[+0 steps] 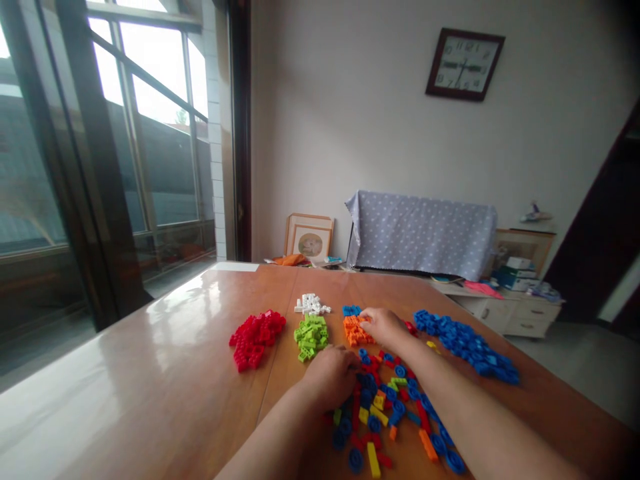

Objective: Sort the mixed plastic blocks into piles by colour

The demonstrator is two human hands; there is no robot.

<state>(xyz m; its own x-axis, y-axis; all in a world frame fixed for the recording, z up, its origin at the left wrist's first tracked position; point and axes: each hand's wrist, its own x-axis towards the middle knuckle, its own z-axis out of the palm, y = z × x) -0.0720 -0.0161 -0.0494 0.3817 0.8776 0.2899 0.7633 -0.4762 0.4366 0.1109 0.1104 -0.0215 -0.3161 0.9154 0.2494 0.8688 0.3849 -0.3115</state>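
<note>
My right hand reaches to the orange toy bricks, its fingers drawn together at the right side of that pile. Just behind them lies a small group of blue bricks. My left hand is over the left edge of a loose mix of building pieces, fingers curled down and tips hidden. Whatever either hand holds is too small or covered to make out. In the mix are blue round pieces, red strips and a yellow brick. Lime green bricks sit beyond my left hand.
Red bricks are heaped on the left, white bricks at the back. A long blue pile runs along the right side of the wooden table. Beyond stand a cloth-covered object and a low cabinet.
</note>
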